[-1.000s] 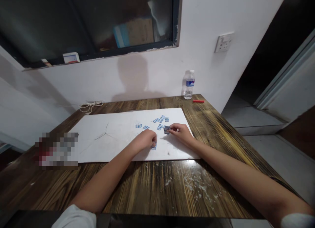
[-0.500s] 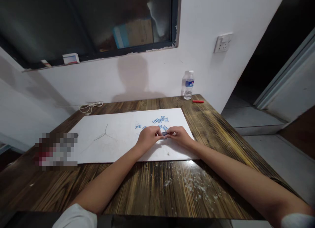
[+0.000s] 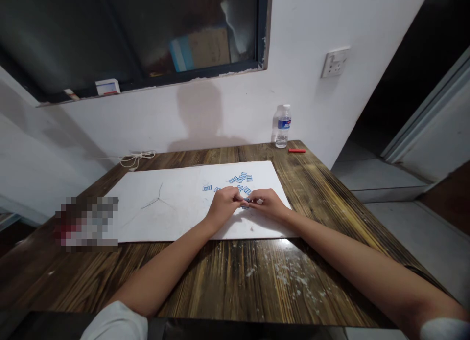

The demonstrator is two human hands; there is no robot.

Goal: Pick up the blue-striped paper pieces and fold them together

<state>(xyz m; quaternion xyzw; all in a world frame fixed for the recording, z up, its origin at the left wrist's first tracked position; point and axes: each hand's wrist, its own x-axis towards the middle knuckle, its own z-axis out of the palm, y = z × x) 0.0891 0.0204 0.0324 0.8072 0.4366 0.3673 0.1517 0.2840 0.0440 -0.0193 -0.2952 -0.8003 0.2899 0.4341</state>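
Note:
Above the right part of a white board (image 3: 179,222), my left hand (image 3: 223,203) and my right hand (image 3: 270,203) meet fingertip to fingertip. Both pinch a small dark blue piece (image 3: 246,200) between thumb and fingers; most of it is hidden. Just beyond the hands, several small blue-and-white striped pieces (image 3: 242,177) lie scattered on the board. One striped piece (image 3: 207,188) sits apart to the left of them. Another lies partly covered under my fingers. Dark pencil-like lines (image 3: 158,198) mark the board's left half.
On the wooden table (image 3: 205,281), a water bottle (image 3: 282,127) stands at the back right beside a red pen-like stick (image 3: 296,150). A white cord (image 3: 137,158) lies at the back left. A blurred-out item (image 3: 88,222) is at the board's left end. White flecks dot the front.
My hands remain together at the same spot, with the small piece now turned slightly between my fingertips. The whole view has shifted a little.

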